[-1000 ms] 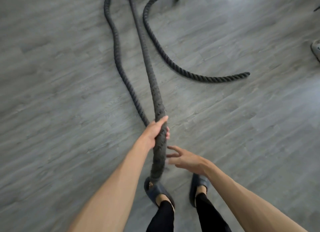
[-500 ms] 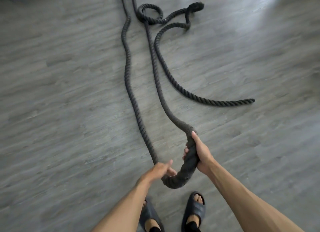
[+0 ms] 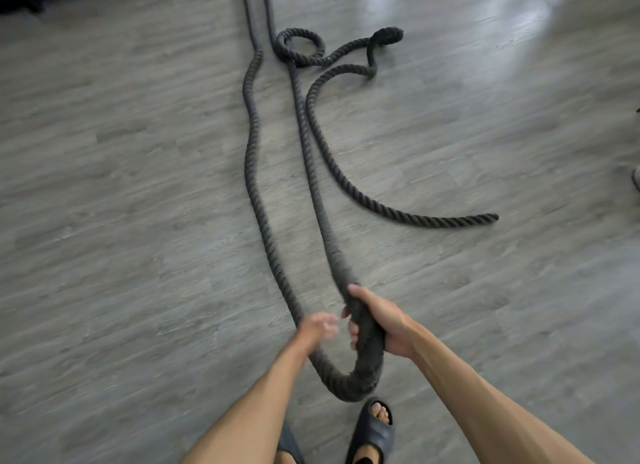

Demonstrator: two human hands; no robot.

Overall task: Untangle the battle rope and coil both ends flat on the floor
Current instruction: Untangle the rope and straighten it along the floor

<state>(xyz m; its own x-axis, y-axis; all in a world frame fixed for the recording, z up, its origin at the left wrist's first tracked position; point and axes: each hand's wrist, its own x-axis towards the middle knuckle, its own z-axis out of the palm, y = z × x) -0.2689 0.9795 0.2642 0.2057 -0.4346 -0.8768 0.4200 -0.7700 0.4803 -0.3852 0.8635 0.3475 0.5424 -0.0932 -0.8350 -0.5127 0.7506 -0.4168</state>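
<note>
Rope [image 3: 346,387]: a thick, dark, twisted length lying across the grey plank floor [image 3: 138,221]. Two strands run from the top centre of the frame down to the lower centre, where they join in a U-shaped bend lifted just above a dark sandal [image 3: 372,432]. The right grip [image 3: 384,321] is clenched round the right-hand side of that bend, thumb on top. The left grip [image 3: 317,328] is over the left strand, just beside the right one; it is blurred, so I cannot tell whether it grasps the rope. In the upper centre the rope makes a small closed loop [image 3: 299,46] and some loose curves. One free end [image 3: 491,217] lies at the right middle of the frame, well apart from both grips.
</note>
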